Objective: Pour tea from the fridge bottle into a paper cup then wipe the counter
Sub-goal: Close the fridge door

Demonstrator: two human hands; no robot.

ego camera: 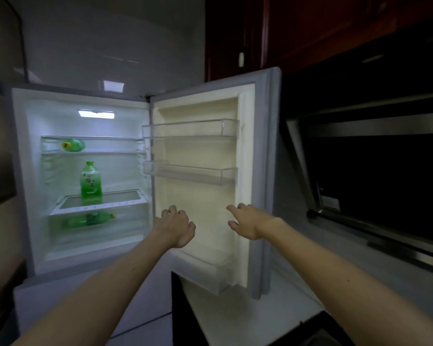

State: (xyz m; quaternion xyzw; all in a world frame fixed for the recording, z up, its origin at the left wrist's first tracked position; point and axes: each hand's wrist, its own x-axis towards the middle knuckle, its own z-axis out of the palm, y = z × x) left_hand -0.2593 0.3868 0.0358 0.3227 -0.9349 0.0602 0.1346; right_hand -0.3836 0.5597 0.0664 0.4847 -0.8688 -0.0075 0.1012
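The green tea bottle (pixel 91 181) stands upright on the middle glass shelf (pixel 128 199) inside the open fridge (pixel 20 171). A second green bottle (pixel 73 145) lies on its side on the shelf above, and a third (pixel 95 219) lies in the compartment below. The left hand (pixel 176 227) hangs in front of the lower fridge door (pixel 263 171), near the hinge side, its grip loosely curled on nothing. The right hand (pixel 246 222) reaches toward the door's inner liner, its grip slack with fingers extended, holding nothing. Two clear door racks (pixel 189 128) sit above both hands. A white surface (pixel 235 315) lies under the door.
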